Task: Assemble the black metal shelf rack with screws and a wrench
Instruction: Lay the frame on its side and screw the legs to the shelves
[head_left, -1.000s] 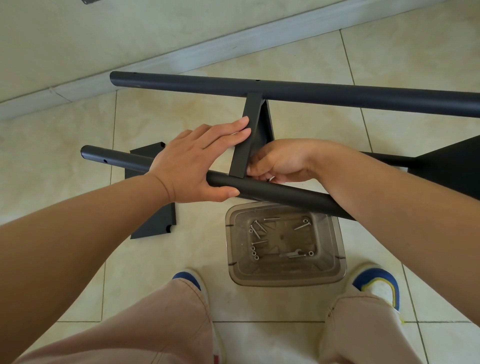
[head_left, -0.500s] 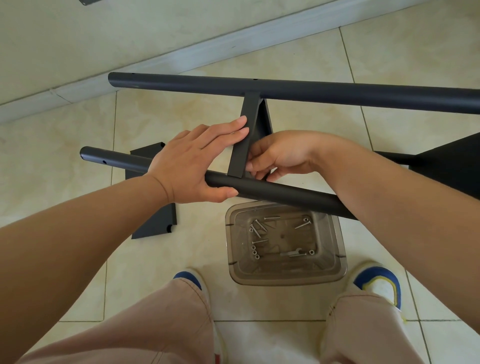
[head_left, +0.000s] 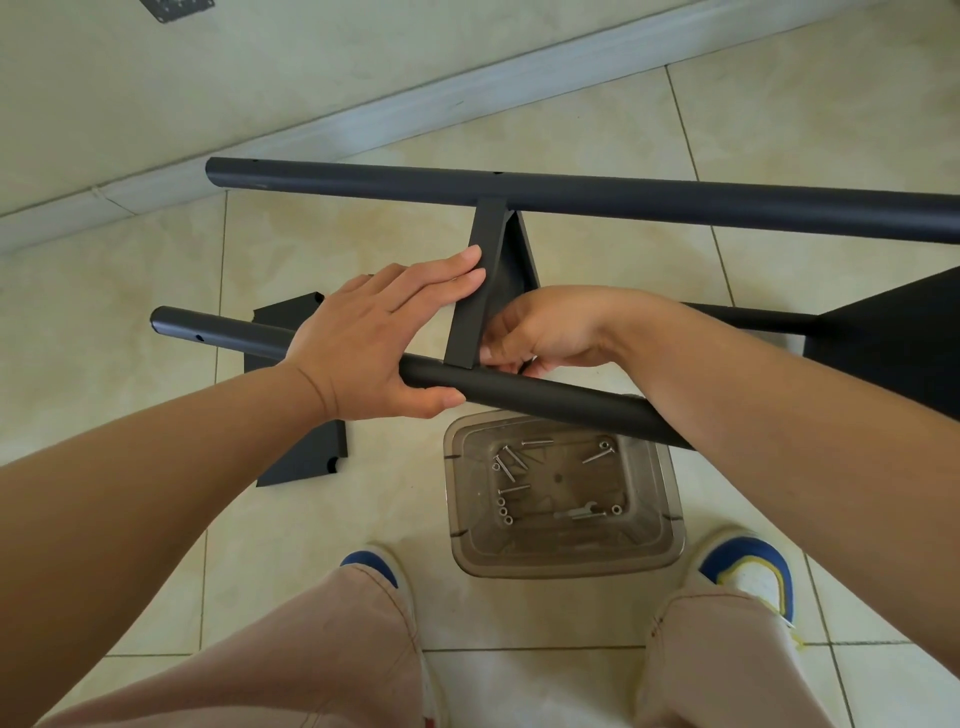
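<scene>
Two black tubes lie across the view, a far tube and a near tube. A black shelf panel bridges them. My left hand grips the near tube with the thumb underneath, and its straight fingers lie against the panel's left edge. My right hand sits right of the panel, where the panel meets the near tube. Its fingertips pinch together there, and what they pinch is hidden. Several screws and a small wrench lie in a clear container below the tube.
A loose black panel lies on the tiled floor under my left wrist. Another mounted black shelf stands at the right edge. A wall with a baseboard runs behind the far tube. My shoes flank the container.
My right hand rose from under the joint, where a silvery piece showed beneath it, and its fingertips now work at the panel's lower end. My left hand and the tubes stayed put.
</scene>
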